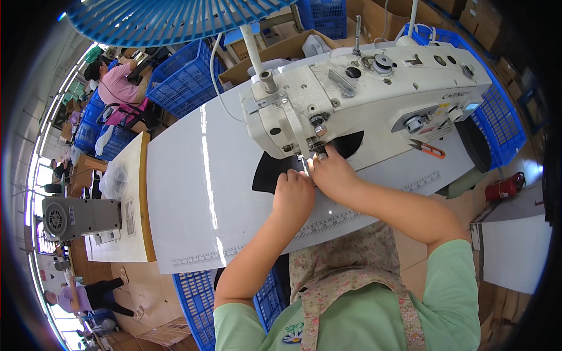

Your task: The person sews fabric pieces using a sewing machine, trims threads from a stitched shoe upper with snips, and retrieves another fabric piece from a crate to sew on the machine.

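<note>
A curved black piece of material (270, 172) lies under the needle area of a white industrial sewing machine (351, 93); its far end shows to the right, beyond my fingers. My left hand (294, 190) is closed at the near edge of the piece, fingertips curled onto it just in front of the presser foot. Close beside the needle, my right hand (331, 171) pinches the same piece, its fingers partly hidden by the machine head. Both hands almost touch each other. The presser foot itself is mostly covered.
Orange-handled thread snips (428, 148) lie on the machine bed at right. A printed ruler strip (328, 221) runs along the table's front edge. Blue crates (184, 76) stand behind; a second machine (82, 217) is at left. Two people are farther off. A fire extinguisher (504, 187) stands right.
</note>
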`<state>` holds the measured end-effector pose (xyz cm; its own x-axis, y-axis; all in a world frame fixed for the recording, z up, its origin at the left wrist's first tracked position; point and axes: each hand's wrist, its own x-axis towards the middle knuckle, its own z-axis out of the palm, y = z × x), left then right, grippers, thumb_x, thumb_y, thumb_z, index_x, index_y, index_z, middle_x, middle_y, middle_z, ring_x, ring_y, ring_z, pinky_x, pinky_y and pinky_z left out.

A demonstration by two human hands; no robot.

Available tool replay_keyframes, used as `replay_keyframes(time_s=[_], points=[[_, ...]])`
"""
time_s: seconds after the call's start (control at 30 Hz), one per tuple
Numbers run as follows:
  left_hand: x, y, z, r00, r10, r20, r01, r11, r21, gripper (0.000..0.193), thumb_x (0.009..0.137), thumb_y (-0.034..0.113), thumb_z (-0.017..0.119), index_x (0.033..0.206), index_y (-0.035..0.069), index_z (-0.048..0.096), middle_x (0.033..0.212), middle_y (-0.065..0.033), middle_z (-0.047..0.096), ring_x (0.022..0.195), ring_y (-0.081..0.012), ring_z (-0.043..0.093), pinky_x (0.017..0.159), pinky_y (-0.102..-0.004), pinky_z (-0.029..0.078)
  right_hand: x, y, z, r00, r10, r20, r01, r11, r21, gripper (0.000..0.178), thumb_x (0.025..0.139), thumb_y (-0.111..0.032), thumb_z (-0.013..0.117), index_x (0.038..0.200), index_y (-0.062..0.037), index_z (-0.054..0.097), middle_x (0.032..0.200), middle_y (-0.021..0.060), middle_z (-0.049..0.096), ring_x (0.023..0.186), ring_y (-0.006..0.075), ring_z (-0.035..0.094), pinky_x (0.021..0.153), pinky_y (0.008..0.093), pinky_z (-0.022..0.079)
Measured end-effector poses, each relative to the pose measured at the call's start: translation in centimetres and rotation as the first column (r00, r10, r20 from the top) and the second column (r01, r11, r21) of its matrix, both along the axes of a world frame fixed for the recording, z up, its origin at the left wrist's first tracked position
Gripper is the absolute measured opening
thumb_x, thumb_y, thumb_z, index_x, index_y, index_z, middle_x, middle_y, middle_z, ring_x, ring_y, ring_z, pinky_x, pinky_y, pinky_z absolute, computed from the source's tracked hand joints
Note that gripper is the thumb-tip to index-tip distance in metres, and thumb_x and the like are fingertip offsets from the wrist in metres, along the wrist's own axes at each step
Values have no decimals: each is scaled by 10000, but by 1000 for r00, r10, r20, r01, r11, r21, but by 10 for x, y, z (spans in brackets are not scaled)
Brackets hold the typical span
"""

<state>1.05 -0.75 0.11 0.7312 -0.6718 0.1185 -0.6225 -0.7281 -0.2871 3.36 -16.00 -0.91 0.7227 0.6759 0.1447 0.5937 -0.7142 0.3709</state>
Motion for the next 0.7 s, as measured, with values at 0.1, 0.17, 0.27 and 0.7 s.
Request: replay_keyframes(time_s=[0.1, 0.17, 0.27, 0.7], points=[[2, -3, -4, 1000, 28, 6, -28, 1000, -1, 160, 747, 123, 587, 855, 9, 615, 795, -81, 615, 804, -210, 567, 654, -321, 409, 3, 0, -4, 1000, 12, 0, -12, 999, 48, 199, 841, -197, 537, 900, -52, 659, 846, 72, 656, 833, 193, 642, 903, 405, 411], [2, -6, -4, 999, 48, -13, -48, 999, 0, 160, 750, 126, 588, 858, 12, 618, 800, -82, 619, 812, -212, 571, 666, -319, 419, 4, -1, -4, 998, 31, 60, -37, 995, 98, 208, 831, -201, 541, 911, -48, 657, 815, 70, 638, 792, 187, 639, 909, 402, 409], [-1, -11, -4, 992, 107, -65, -107, 994, 10, 162, 746, 121, 597, 864, 13, 621, 811, -83, 628, 853, -221, 588, 712, -312, 467, 1, -5, -5, 997, 52, 59, -55, 997, 56, 211, 819, -196, 542, 915, -41, 649, 807, 66, 620, 774, 192, 618, 841, 374, 425], [-8, -12, 2, 964, 179, -199, -205, 971, -122, 173, 710, 63, 613, 873, 12, 638, 923, -103, 674, 973, -234, 639, 744, -319, 542, -24, -7, -10, 997, -69, 19, 68, 995, 70, 181, 755, -153, 574, 865, -45, 668, 933, 85, 588, 880, 227, 553, 726, 325, 406]])
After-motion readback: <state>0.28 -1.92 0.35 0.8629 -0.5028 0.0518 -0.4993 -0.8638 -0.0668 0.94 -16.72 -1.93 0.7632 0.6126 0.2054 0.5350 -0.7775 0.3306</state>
